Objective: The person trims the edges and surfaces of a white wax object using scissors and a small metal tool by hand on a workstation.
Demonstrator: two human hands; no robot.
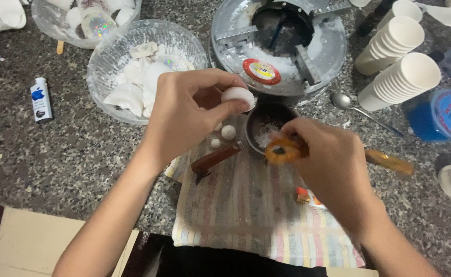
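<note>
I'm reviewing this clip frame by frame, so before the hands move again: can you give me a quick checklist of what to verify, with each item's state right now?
1. Left hand has a firm pinch on the small white ball: ok, fingers wrap it.
2. Right hand holds the orange ring-shaped tool: ok, though blurred.
3. Small dark bowl sits under the hands, on the striped cloth: ok.
4. Loose white balls stay on the cloth, away from the edge: ok.
5. Brown-handled knife lies apart from both hands: ok.
6. Blade direction of that knife: cannot tell.
</note>
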